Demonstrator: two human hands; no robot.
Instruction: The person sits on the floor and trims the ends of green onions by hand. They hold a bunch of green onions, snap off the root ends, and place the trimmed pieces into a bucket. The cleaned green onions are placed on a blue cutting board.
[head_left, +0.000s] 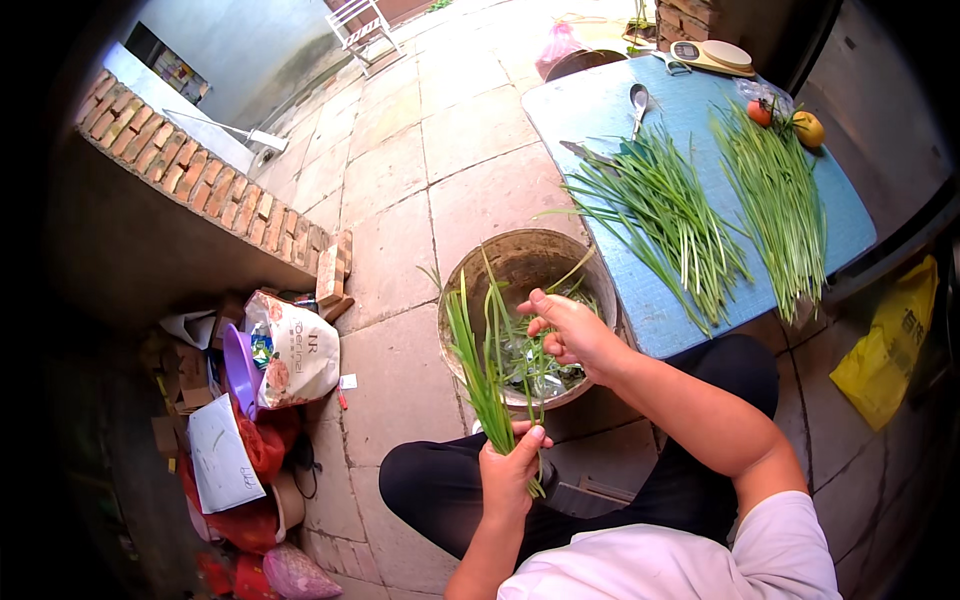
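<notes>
My left hand (511, 469) grips a small bunch of long green chives (480, 375) near its lower end, above my lap. The leaves point up and away, across the near left rim of a round, worn bucket (454, 352). Over the bucket's right part is my right hand (566, 330), its fingers loosely curled and apart, with nothing visible in them. Loose green scraps (525, 360) and some clear plastic lie inside the bucket. On the blue table to my right rest two spread piles of chives, a nearer pile (667, 225) and a farther-right pile (780, 210).
The blue table (652, 322) also holds a spoon (639, 101), a knife (581, 152), a peeler (671, 64), a kitchen scale (712, 56) and two tomatoes, one red (759, 112), one yellowish (808, 129). A printed bag (300, 352) stands left, below a brick-topped wall (195, 172). A yellow bag (889, 345) hangs right.
</notes>
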